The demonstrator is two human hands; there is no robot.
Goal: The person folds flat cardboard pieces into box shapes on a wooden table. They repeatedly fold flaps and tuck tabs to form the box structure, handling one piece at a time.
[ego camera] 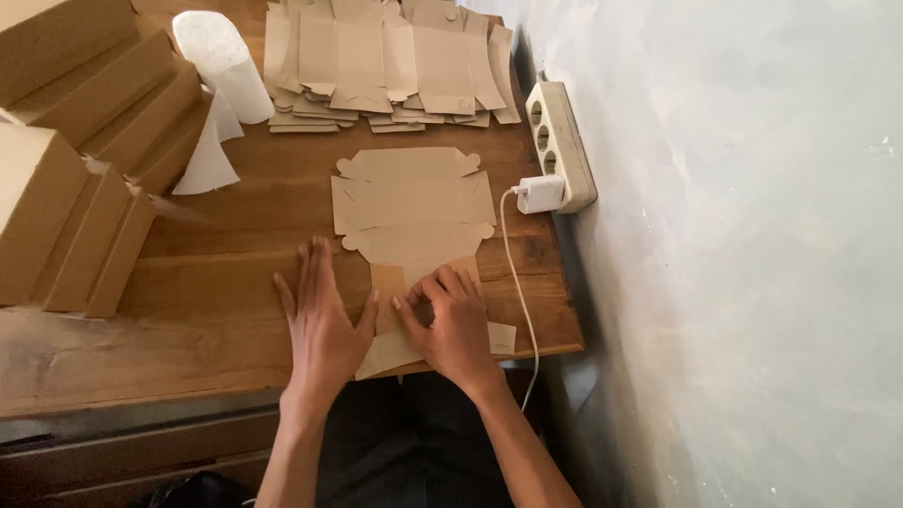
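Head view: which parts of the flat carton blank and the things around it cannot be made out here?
- Flat carton blank: its near end lies under the left hand and right hand, so the fold there is hidden.
- Folded boxes: cut off by the left and top edges.
- Stack of blanks: cut off at the top.
- White cable: its end drops behind the table edge.
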